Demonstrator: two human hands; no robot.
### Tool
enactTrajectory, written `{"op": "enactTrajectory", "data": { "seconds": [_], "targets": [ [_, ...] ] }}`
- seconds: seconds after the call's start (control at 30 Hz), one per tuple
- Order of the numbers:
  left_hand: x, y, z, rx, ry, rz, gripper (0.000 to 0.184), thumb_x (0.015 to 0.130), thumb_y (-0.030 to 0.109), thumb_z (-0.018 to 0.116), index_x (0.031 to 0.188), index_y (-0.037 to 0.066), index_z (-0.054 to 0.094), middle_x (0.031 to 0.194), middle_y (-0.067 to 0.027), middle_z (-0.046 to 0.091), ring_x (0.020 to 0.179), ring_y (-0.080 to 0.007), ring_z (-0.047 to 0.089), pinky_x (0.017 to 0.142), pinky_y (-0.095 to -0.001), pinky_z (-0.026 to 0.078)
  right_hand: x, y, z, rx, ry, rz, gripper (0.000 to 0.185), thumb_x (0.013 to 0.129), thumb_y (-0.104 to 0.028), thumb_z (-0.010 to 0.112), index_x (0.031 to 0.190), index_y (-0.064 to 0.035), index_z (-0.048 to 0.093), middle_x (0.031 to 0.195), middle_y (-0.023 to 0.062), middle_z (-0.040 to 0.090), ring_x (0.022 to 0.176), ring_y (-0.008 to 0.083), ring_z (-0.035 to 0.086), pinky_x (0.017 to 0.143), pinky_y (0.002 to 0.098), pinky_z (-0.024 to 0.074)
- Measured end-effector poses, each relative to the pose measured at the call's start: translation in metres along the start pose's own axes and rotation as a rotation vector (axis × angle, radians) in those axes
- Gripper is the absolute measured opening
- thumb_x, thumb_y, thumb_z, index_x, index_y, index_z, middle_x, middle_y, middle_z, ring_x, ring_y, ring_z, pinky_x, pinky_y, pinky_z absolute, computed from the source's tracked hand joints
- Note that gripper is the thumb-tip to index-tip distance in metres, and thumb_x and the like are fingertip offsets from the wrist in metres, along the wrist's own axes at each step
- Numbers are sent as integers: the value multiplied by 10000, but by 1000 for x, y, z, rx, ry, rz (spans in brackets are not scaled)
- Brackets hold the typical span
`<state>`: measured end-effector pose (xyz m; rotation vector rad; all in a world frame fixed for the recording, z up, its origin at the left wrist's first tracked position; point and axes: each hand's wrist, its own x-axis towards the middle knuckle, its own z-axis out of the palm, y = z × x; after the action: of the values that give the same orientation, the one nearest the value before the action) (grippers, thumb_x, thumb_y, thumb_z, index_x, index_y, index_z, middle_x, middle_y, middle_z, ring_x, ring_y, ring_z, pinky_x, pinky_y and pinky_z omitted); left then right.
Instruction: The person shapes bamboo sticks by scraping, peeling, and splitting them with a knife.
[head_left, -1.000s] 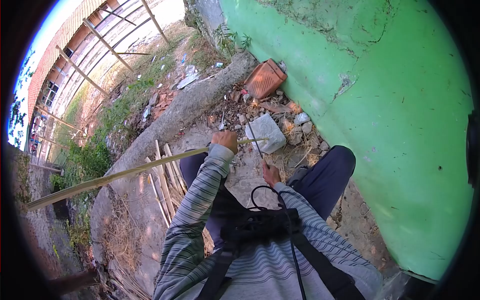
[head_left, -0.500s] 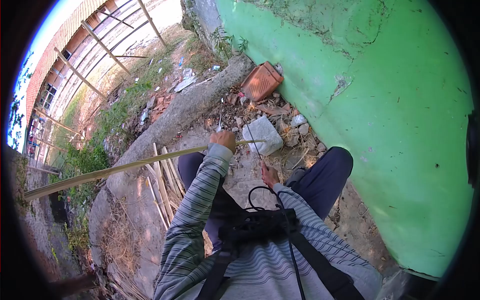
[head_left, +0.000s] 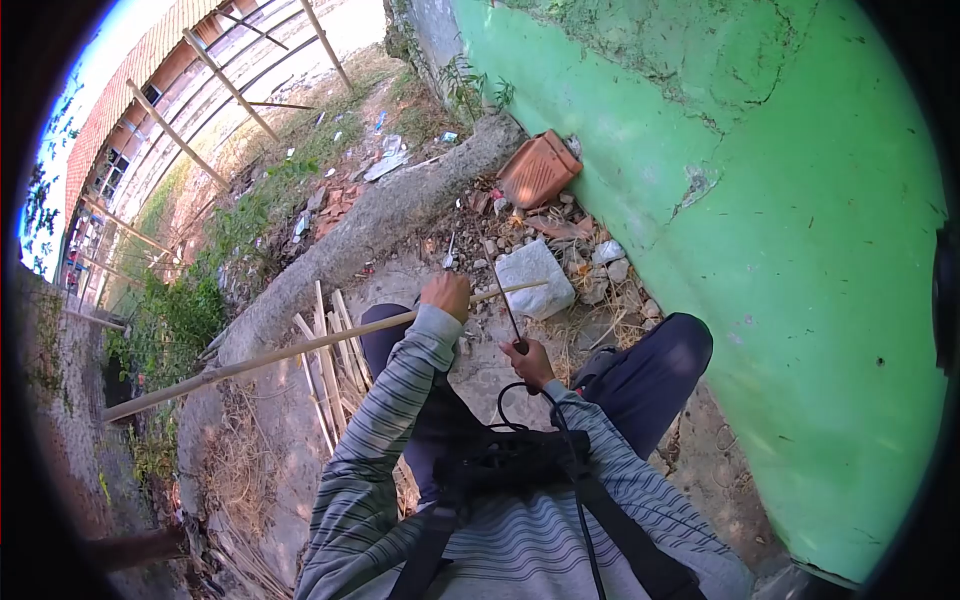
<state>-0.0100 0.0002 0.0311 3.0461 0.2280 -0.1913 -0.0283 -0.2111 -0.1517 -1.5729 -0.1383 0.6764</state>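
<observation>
My left hand (head_left: 447, 293) is closed round a long bamboo strip (head_left: 260, 360), which slants from the lower left to a thin tip above a pale, block-like stone (head_left: 536, 278). In my right hand (head_left: 533, 364) is the dark handle of a knife (head_left: 506, 302). Its long, narrow blade points away from me and crosses the bamboo near the tip, left of the stone's middle. Whether the blade touches the bamboo I cannot tell. Several split bamboo strips (head_left: 325, 365) lie on the ground beside my left knee.
A green wall (head_left: 800, 250) rises on the right, with an orange-brown clay piece (head_left: 540, 170) at its foot. Rubble and stones (head_left: 593, 287) lie around the block. A rough concrete ridge (head_left: 350, 245) runs diagonally on the left, past green plants (head_left: 185, 320). A black cable (head_left: 505, 400) loops near my right wrist.
The bamboo strip has shifted and turned, so its narrower side shows and its far end sits further right and lower. My right hand with the knife has moved slightly left. The view has shifted a little.
</observation>
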Motion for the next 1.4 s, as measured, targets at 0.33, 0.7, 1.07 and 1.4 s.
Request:
{"op": "enactTrajectory", "data": {
  "seconds": [0.33,0.7,1.07,1.4],
  "targets": [
    [-48,-15,-23,-96,101,-49,140,758,146,687,884,86,687,831,-165,690,815,-394,674,698,-502,527,20,10,-20,290,130,77,409,878,-379,738,686,-52,587,569,-7,542,474,91,495,449,296,388],
    [-43,-57,-1,-126,259,73,137,861,146,599,925,162,719,823,-65,676,800,-280,666,809,-419,431,7,-49,-43,-217,660,-413,248,850,-233,766,802,-38,621,609,30,558,562,125,518,568,319,440],
    [-18,-58,16,-37,97,247,92,855,130,617,897,175,686,861,-19,650,1040,-218,609,1118,-547,227,4,-32,-34,-254,315,-359,310,816,-266,822,1042,-60,771,708,0,663,624,92,552,585,290,434],
    [-26,-43,-8,-13,359,438,143,823,137,647,931,175,732,1160,11,640,1253,-150,534,1230,-556,142,23,10,-29,-59,232,-148,195,877,-251,787,863,-68,722,616,-64,559,510,35,451,466,249,324]
  ]
}}
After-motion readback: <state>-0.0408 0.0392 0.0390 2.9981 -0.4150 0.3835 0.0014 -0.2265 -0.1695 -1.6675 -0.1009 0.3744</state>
